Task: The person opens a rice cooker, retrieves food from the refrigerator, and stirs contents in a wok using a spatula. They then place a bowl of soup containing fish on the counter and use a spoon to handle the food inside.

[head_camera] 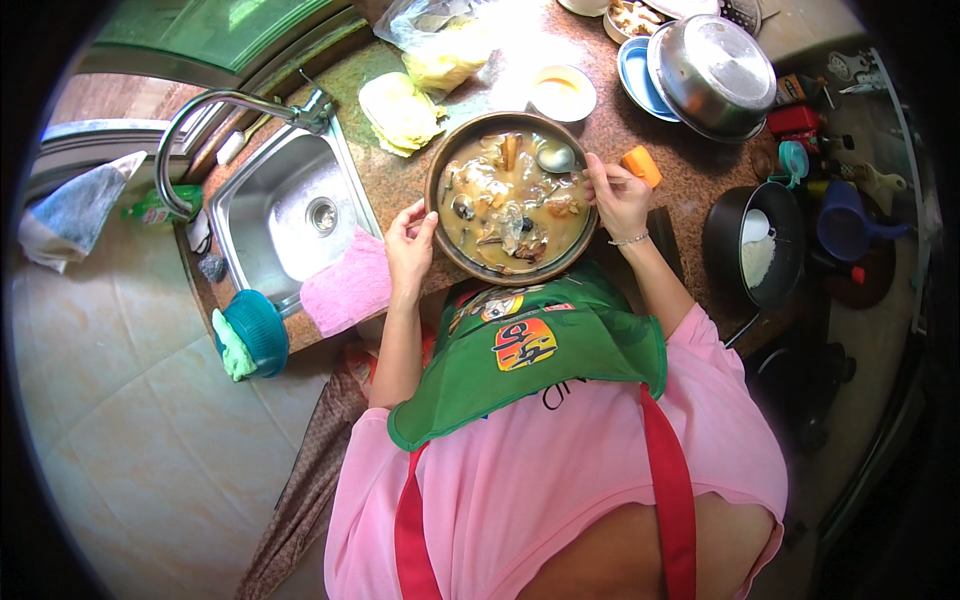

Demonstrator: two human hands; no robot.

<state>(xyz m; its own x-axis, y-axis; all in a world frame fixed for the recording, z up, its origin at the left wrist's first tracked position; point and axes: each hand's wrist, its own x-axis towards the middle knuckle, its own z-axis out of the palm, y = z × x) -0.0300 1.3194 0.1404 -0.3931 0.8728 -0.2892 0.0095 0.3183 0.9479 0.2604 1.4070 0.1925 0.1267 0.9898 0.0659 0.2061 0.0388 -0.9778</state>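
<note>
A round brown-rimmed pot (437,236) of cloudy brown broth stands at the counter's front edge, right before me. Dark chunks, pale pieces and a brown stick-like piece (511,152) show in the liquid. My left hand (409,244) holds the pot's left rim, thumb against the side. Between the fingers of my right hand (621,196) is the handle of a metal spoon (556,158). The spoon's bowl rests in the broth near the right side. An orange block (641,166) lies just beyond my right hand; what it is I cannot tell.
To the left are a steel sink (281,202), a curved faucet (225,95) and a pink cloth (349,285). Cabbage (400,112) and a white bowl (563,94) sit behind the pot. An overturned metal basin (712,75) and a black pot (727,247) stand right.
</note>
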